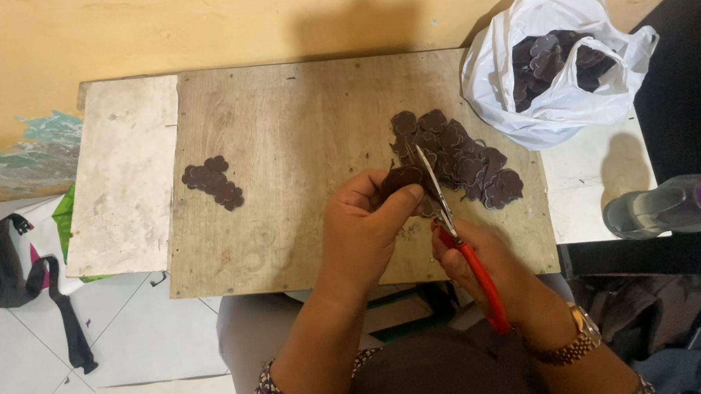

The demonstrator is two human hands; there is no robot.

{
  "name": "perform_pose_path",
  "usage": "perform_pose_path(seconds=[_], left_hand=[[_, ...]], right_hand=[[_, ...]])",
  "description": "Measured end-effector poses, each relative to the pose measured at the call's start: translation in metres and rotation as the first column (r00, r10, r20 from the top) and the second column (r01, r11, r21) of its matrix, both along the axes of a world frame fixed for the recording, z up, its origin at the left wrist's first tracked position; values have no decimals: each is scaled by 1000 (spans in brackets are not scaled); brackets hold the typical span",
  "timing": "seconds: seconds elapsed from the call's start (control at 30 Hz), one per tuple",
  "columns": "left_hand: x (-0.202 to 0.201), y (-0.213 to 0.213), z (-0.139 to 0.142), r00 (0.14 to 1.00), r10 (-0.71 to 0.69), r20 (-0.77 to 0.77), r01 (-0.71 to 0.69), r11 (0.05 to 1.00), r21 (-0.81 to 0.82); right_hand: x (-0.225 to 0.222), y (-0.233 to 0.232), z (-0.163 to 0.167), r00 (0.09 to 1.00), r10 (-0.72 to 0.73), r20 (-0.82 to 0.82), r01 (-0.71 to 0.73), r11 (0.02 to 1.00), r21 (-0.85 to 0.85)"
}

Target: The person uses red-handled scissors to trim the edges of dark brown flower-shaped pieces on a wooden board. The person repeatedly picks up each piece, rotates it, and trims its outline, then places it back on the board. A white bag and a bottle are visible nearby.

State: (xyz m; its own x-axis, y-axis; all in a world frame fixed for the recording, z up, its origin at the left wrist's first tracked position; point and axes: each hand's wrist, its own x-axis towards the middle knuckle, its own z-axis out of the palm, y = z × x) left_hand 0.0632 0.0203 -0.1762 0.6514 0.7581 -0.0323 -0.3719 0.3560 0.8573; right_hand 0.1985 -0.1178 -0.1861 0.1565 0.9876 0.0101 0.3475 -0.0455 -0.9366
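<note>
My left hand pinches a small dark brown scalloped piece above the wooden board. My right hand grips red-handled scissors whose blades point up against that piece. Just beyond the blades lies a pile of the same dark brown cut pieces. A smaller cluster of cut pieces rests on the board's left part.
A white plastic bag holding more dark pieces sits at the back right. A clear bottle with a purple cap lies on its side at the right. A black bag is on the tiled floor at left. A yellow wall runs behind the board.
</note>
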Motion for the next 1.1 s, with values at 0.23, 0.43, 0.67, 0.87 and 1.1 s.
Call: perform_pose_path(seconds=[0.23,0.43,0.67,0.87,1.1], left_hand=[[-2,-3,5,996,40,-76,-38,999,27],[-2,-5,7,998,21,-52,-18,998,60],[-1,-6,9,999,13,-33,-11,999,49],[-2,-6,9,998,35,-60,-32,998,60],[-2,-3,6,999,40,-31,-39,999,36]], right_hand=[[-1,-2,-7,997,16,-70,-16,1000,-12],[-2,-1,-4,989,57,-139,-56,998,8],[-6,-1,0,998,-21,-51,22,1000,15],[-6,0,-3,997,-9,-81,10,1000,6],[-1,-1,-11,996,25,-87,-25,1000,3]])
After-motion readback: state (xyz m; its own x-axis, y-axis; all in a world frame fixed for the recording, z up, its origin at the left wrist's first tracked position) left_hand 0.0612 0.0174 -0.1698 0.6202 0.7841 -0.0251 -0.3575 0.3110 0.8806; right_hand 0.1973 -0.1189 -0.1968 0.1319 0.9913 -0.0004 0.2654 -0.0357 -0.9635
